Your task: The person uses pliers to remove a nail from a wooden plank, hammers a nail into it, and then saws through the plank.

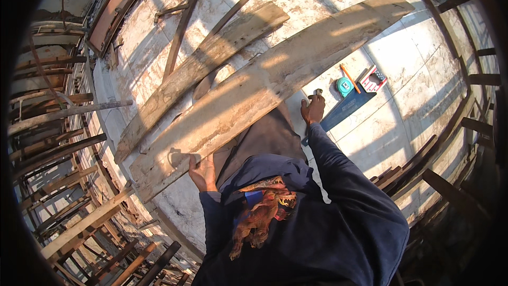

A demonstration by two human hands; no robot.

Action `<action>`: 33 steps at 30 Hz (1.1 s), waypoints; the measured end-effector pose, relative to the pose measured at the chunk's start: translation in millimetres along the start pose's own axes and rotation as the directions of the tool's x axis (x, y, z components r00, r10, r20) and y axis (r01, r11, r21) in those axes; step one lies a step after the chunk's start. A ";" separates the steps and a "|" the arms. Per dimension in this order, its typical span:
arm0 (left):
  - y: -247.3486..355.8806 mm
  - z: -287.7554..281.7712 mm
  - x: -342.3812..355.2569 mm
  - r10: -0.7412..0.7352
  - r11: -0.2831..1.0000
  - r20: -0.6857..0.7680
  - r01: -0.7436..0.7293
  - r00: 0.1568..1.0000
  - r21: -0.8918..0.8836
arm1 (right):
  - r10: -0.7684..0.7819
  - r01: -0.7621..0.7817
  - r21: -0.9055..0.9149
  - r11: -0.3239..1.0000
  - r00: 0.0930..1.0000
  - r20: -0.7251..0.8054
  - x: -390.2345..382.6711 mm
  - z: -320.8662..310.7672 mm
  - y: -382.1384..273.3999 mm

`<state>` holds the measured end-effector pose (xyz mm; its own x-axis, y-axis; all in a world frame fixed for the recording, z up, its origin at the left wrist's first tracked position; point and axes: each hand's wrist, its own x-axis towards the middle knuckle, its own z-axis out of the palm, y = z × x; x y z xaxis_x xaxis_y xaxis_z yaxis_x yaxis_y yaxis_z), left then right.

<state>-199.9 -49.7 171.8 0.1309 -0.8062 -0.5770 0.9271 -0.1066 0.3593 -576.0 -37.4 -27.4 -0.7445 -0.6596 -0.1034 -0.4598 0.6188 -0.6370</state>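
A long, wide wooden plank (275,82) lies slantwise across the floor in front of me, its near end at the left. My left hand (203,173) is at the plank's near edge, fingers apart and stretched upward against the wood. Right of the plank, my right hand (313,108) is closed round a small greyish object (317,92) whose kind I cannot make out. Close to that hand lies a handsaw (346,108) with a dark blue blade and a patterned handle. Beside it are a teal tape measure (344,86) and an orange pencil (350,78).
A second weathered plank (206,63) lies beyond the wide one, with thin wooden strips (185,21) near it. Many wooden bars (58,116) stick out along the left side. More timber (413,164) edges the pale tiled floor (418,90) at the right.
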 end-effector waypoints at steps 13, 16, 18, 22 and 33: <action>9.1 -35.8 34.3 -0.026 0.999 0.040 0.025 0.999 0.033 | 0.136 -0.137 0.197 0.971 0.991 0.017 -33.1 0.8 8.3; 3.5 -26.4 45.7 -0.018 0.994 0.075 0.010 0.997 0.108 | 0.188 -0.168 0.363 0.917 0.982 -0.020 -32.5 -11.5 3.7; 14.2 -32.0 64.8 -0.016 0.996 0.113 0.007 0.993 0.084 | 0.172 -0.148 0.359 0.921 0.985 -0.035 -28.7 -27.9 -17.3; 18.4 -6.4 104.6 -0.087 0.996 0.014 0.087 0.996 -0.030 | 0.108 -0.063 0.388 0.919 0.990 -0.094 11.2 -50.9 -34.3; 41.4 35.2 257.8 -0.038 0.931 -0.088 0.068 0.995 0.358 | -0.265 0.254 0.386 0.887 0.964 -0.025 111.6 6.0 -198.9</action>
<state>-140.1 -282.5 63.7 0.1260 -0.7469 -0.6529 0.7462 -0.3623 0.5585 -564.7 -236.7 83.2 -0.6079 -0.7891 0.0884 -0.4103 0.2168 -0.8858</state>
